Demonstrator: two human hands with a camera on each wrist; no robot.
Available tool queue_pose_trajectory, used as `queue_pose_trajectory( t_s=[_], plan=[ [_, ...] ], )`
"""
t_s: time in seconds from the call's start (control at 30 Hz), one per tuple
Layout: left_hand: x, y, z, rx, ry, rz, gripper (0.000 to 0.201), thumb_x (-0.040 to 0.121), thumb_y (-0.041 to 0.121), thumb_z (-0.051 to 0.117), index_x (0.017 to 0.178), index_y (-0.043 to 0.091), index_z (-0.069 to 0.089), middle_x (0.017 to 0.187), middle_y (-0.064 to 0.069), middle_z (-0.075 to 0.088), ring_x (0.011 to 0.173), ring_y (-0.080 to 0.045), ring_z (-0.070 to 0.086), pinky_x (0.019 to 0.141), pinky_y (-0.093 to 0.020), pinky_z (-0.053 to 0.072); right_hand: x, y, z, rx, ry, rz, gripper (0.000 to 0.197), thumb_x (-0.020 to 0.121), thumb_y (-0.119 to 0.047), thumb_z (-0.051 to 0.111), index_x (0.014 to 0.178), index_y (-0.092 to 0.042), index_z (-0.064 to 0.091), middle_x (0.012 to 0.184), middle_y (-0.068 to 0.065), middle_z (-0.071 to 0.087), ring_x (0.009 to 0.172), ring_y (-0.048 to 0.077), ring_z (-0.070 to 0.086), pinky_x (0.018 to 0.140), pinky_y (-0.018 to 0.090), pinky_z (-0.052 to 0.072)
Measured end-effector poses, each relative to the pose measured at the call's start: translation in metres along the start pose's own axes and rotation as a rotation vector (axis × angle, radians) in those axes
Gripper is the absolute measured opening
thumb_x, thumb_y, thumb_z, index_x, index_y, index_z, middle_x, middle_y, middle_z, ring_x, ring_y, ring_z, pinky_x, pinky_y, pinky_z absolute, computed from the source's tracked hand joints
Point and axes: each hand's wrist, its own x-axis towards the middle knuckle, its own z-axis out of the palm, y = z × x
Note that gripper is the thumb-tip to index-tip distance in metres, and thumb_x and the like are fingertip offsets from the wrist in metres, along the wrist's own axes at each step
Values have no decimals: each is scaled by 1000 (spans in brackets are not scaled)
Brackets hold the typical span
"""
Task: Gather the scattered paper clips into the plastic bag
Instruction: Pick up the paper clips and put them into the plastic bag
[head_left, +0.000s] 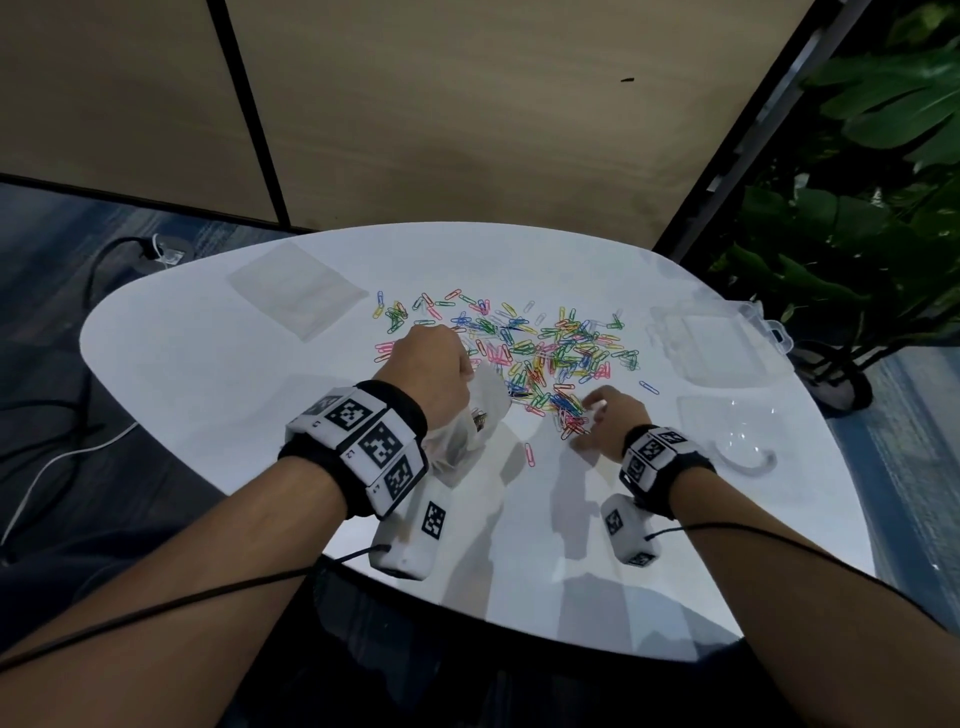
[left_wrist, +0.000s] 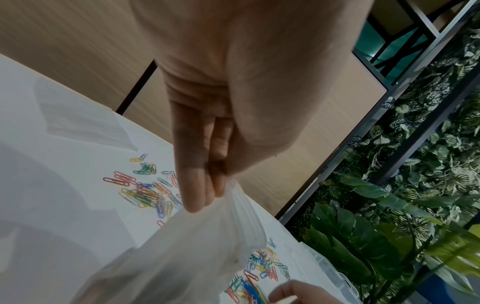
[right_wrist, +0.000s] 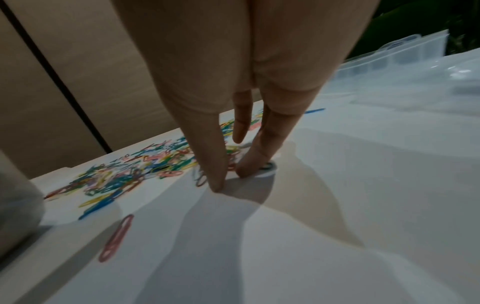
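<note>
The white table (head_left: 208, 374) carries everything, so places here are given from the heap of coloured paper clips (head_left: 545, 353) spread across its middle. The heap has no single heading: clips lie at every angle. As a mass it runs longest across the table from left to right.

At the heap's near left edge hangs the plastic bag (head_left: 467, 431), held clear of the table with its long axis roughly upright and its mouth uppermost. A few clips seem to sit in its bottom, though the film blurs them. The left hand (head_left: 426, 374) pinches the bag's top edge between thumb and curled fingers, seen closely from the left wrist camera.

At the heap's near right edge the right hand (head_left: 608, 421) presses thumb and fingertips down onto a small cluster of clips, closing round them. Whether any clip is yet lifted cannot be told.

One pink clip (head_left: 529, 453) lies alone nearer the person than the heap, roughly lengthwise toward them. A blue one (head_left: 649, 386) lies off the heap's right side.

The likely trouble: pinched at one spot, the bag's mouth may sag shut, so clips would strike the film and scatter. Clips can also hook together, dragging a chain that drops on the way.
</note>
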Motion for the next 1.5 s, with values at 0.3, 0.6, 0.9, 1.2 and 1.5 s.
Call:
queue_pose_trajectory(
  t_s=[0.3,0.6,0.9,1.2,1.5],
  plan=[
    [1,-4,-3,34,-12,3,20,92,3,57,99,10,74,93,-9,72,77,-24,68,82,-37,61,10,-32,19,-251,138,-326,36,88,-9,61,123,-17,66,121,12,56,110,30,58,94,30,45],
    [-3,-2,-1,98,-27,24,22,92,3,56,102,12,74,99,-7,72,72,-20,62,82,-32,59,13,-23,-3,-15,198,-95,8,83,-15,72,87,-15,79,83,3,74,74,15,65,67,18,48],
    [2,3,3,83,-24,4,20,92,4,56,99,12,73,89,-5,68,73,-22,63,84,-35,59,-24,-66,-42,1225,-370,-65,20,86,1,67,105,7,66,94,14,72,84,17,72,73,18,57],
    [-5,9,8,118,-3,22,19,89,9,60,94,13,78,93,-10,73,79,-27,70,80,-36,60,-80,-110,1,734,-118,-314,22,73,8,75,73,-13,75,76,12,75,76,29,73,77,37,61],
    [-6,10,7,114,-18,15,19,82,5,63,82,15,79,67,-5,70,68,-21,71,77,-35,61,-97,-125,-1,106,-11,-568,25,81,4,53,88,-4,77,81,14,73,72,23,61,69,22,41]
  ],
)
